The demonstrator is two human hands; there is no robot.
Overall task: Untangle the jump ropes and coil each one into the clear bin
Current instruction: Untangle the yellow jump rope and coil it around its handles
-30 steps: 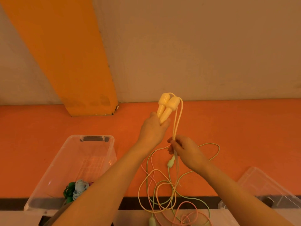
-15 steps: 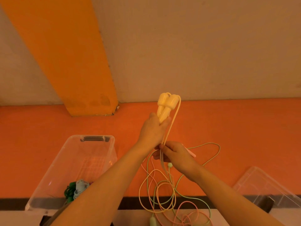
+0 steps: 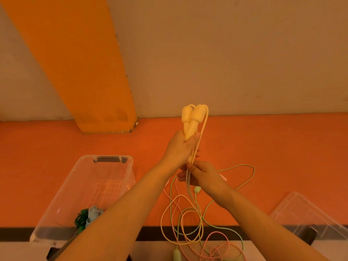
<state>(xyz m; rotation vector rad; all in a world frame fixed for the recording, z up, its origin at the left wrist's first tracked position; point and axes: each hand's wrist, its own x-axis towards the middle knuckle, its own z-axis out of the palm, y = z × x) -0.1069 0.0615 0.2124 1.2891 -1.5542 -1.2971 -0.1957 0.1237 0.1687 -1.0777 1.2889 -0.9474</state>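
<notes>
My left hand (image 3: 179,150) grips the two yellow jump rope handles (image 3: 192,119) upright, held up above the orange floor. The yellow cord (image 3: 202,129) runs from the handle tops down past that hand. Just below it, my right hand (image 3: 204,175) pinches the cord strands. Beneath both hands the yellow cord hangs in loops tangled with a green rope (image 3: 243,166) and a pink rope (image 3: 214,234). A pale green handle (image 3: 176,255) lies at the bottom edge. The clear bin (image 3: 113,161) sits at the left with a dark green rope (image 3: 81,219) and a grey-blue rope (image 3: 93,213) coiled inside.
A clear lid or second bin (image 3: 308,215) lies at the lower right. An orange pillar (image 3: 75,63) stands against the pale wall behind the bin. A dark strip and a white ledge (image 3: 150,249) run along the bottom of the view.
My right hand slid up the yellow cord until it sits just under my left hand. The handles stayed raised in my left hand.
</notes>
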